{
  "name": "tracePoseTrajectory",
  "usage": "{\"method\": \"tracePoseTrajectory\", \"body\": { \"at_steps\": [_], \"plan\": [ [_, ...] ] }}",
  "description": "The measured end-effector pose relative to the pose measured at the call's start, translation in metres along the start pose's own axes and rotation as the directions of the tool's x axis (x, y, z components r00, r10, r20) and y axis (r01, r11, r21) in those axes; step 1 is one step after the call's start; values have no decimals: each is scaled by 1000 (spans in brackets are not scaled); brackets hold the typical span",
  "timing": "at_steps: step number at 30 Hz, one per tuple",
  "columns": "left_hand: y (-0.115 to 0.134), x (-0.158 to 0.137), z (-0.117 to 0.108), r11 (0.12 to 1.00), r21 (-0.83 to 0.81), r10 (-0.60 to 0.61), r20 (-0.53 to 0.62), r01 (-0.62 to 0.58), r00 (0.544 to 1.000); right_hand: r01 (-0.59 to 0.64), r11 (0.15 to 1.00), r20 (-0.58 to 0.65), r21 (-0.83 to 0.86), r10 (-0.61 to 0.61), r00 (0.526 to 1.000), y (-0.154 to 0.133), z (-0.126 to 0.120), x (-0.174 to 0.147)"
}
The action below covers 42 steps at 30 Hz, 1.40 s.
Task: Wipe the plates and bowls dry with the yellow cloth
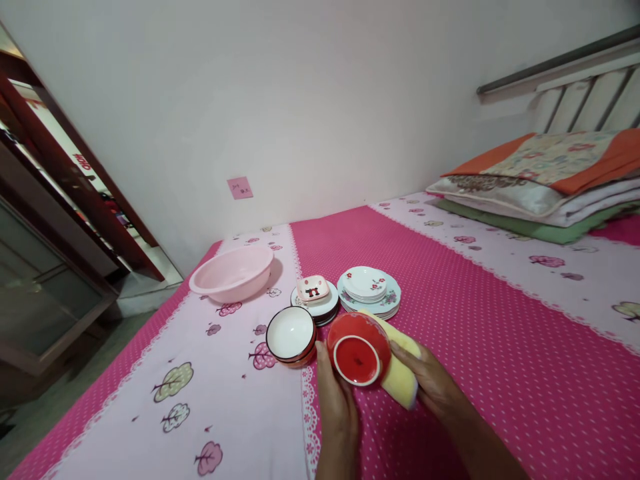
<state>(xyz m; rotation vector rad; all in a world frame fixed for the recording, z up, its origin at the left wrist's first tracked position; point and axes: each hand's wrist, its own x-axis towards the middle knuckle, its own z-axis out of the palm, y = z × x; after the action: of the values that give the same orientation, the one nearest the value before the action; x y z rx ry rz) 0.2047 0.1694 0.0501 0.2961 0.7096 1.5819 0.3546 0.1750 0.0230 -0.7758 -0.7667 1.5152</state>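
Observation:
A red bowl [357,350] is tipped so that its underside and white foot ring face me. My left hand [336,393] grips it from the left side. On the right, a folded yellow cloth [401,380] is held by my right hand [431,379] against the bowl's side. Just left of my left hand stands a stack of white-lined bowls [291,333] with dark rims. Behind the red bowl are a small pink patterned dish [313,289] on stacked dark-rimmed plates [327,308], and a pile of white flowered plates [366,283] on larger plates [394,293].
A pink basin [233,272] stands on the pink patterned bedspread [240,420] at the left, near the wall [320,107]. Folded bedding [550,177] is piled at the far right by a white headboard [590,103]. The bed's left edge drops to the floor.

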Motion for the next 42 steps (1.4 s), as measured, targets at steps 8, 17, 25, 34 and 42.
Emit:
{"method": "tracePoseTrajectory", "body": {
  "at_steps": [8,17,25,34,42],
  "plan": [
    [4,-2,0,992,68,-94,-136,104,986,5,997,-45,-73,-9,999,-5,3,-5],
    [7,-14,3,864,495,175,-128,-91,976,87,977,-321,-196,-148,935,-23,6,-12],
    [9,-11,4,832,546,179,-104,-94,978,440,381,241,-814,-467,851,-53,52,-49],
    [-1,-11,0,795,588,231,-65,-150,971,501,135,313,-855,-636,705,-38,37,-29],
    [4,-12,0,726,664,240,0,-180,971,512,-290,583,-809,-514,630,-20,34,-22]
  ]
}}
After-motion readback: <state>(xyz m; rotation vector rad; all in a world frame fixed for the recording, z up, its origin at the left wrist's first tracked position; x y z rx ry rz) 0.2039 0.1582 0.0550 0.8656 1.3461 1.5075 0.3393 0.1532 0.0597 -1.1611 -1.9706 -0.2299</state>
